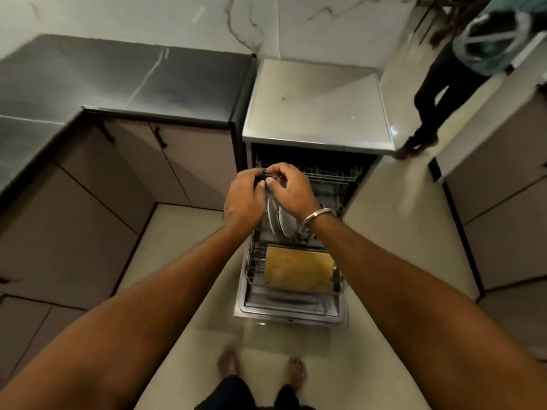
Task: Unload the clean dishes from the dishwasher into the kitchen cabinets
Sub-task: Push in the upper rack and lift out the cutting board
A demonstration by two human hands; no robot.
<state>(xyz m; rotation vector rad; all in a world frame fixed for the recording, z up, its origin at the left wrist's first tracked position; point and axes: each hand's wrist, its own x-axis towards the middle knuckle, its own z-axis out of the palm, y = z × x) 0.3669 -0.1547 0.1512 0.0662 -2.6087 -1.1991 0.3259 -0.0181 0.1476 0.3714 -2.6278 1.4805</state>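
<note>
- Head view: the dishwasher [318, 113] stands open, its door [290, 316] dropped flat and the lower rack [251, 261] drawn out over it.
- The dishes sit in that lower rack: a few round, pale plates [285, 221] on edge towards the back, and a wooden cutting board [299, 270], yellowish with rounded corners, leaning across the front.
- The upper rack [334, 174], a thin grey wire grid, shows at the mouth of the dark tub; what it holds cannot be made out.
- The left hand [245, 196] and the right hand [291, 187] meet at the upper rack's front wire, fingers curled around it in a grip; motion blur hides the exact hold.
- A plain metal bangle [318, 216] circles the right wrist.
- Judged from this, unloading has barely begun: nothing is being carried, the plates and board wait in place, and the cabinets [192, 161] are closed.
- The dishwasher's top is smooth, brushed grey metal.
- To its left, the desk [118, 81] is dark, glossy stone with pale veins; the cabinets below are flat beige panels with slim dark handles [161, 137].
- The floor [384, 232] is shiny cream tile, and another person [461, 69] stands at the far right.
</note>
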